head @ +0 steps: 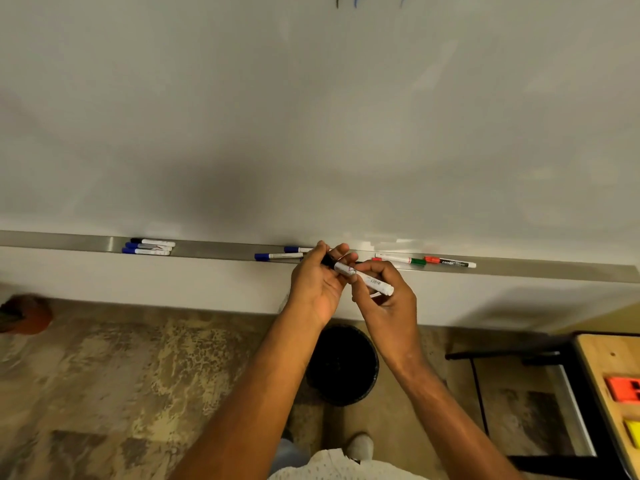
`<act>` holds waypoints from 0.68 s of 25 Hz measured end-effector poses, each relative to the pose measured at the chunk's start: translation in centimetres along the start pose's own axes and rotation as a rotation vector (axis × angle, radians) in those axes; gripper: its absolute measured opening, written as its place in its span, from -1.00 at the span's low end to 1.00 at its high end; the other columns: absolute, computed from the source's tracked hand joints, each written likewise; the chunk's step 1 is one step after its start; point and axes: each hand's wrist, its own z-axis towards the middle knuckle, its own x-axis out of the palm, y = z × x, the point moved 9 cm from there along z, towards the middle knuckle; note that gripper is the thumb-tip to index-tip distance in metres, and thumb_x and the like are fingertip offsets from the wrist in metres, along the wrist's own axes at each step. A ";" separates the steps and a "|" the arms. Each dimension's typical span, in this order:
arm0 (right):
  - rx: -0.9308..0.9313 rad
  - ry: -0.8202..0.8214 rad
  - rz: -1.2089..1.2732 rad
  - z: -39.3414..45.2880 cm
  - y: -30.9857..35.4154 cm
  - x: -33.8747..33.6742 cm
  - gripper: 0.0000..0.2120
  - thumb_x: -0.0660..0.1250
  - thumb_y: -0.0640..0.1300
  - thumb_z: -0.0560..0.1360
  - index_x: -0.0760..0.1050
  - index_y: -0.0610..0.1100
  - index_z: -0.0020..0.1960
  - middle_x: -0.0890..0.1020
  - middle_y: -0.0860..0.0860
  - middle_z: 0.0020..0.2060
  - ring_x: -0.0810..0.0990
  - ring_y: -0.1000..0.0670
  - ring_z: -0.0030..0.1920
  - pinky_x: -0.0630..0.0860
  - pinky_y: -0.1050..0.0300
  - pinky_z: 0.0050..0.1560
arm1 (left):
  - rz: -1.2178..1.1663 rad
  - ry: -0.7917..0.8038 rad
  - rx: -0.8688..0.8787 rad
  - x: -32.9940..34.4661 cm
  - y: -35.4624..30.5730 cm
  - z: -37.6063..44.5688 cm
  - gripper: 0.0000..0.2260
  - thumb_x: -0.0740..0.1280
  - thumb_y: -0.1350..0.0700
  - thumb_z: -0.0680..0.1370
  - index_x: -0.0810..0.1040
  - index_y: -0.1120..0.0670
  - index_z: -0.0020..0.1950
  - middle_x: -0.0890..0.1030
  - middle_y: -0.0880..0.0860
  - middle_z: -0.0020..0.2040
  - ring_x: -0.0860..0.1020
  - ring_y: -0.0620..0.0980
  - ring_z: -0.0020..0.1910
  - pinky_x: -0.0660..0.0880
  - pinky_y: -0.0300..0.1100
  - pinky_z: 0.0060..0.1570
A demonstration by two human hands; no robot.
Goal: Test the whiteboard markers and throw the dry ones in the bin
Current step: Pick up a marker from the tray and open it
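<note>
Two hands hold one white-barrelled marker with a black cap (360, 277) just in front of the grey metal whiteboard tray (214, 249). Left hand (317, 282) pinches the cap end; right hand (382, 292) grips the barrel. Round black bin (346, 368) stands on the floor directly below.

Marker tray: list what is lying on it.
On the marker tray: three markers at left, two blue-capped markers mid-tray, and red and green ones at right. The left hand and right hand, holding a black-capped marker, cover part of the tray.
</note>
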 end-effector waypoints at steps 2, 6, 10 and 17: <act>0.016 0.011 -0.023 -0.2 -0.6 0.2 -0.81 0.42 -0.18 0.60 0.62 -0.05 0.21 0.69 0.17 0.01 0.70 0.00 0.03 0.69 0.00 0.03 | 0.028 0.005 0.008 -0.5 0.3 0.1 -0.83 0.17 0.09 0.71 0.47 0.12 0.00 0.69 0.15 -0.14 0.68 0.10 -0.19 0.61 0.01 -0.01; 0.050 0.038 -0.097 -0.6 -2.4 0.6 -0.76 0.43 -0.21 0.60 0.62 -0.01 0.23 0.68 0.25 0.03 0.69 0.06 0.07 0.70 0.00 0.04 | 0.106 -0.034 0.063 -2.3 0.3 0.6 -0.90 0.22 0.13 0.70 0.50 0.11 0.07 0.68 0.14 -0.10 0.67 0.07 -0.16 0.65 -0.05 -0.15; 0.101 0.044 -0.173 -1.3 -4.7 0.6 -0.77 0.43 -0.16 0.60 0.63 0.08 0.21 0.67 0.25 -0.06 0.67 0.03 -0.13 0.69 0.02 -0.13 | 0.275 -0.139 0.129 -5.2 0.2 1.3 -0.89 0.33 0.10 0.64 0.61 0.07 0.12 0.63 0.09 0.01 0.63 0.02 -0.08 0.59 -0.12 -0.10; 0.119 0.087 -0.356 -2.6 -8.9 1.9 -0.84 0.34 -0.06 0.66 0.55 0.09 0.23 0.64 0.25 -0.02 0.63 0.15 -0.05 0.61 0.22 -0.15 | 0.446 -0.219 0.227 -9.6 2.6 2.5 -0.83 0.29 0.13 0.66 0.56 0.07 0.23 0.61 0.13 0.09 0.65 0.00 -0.07 0.64 -0.13 -0.06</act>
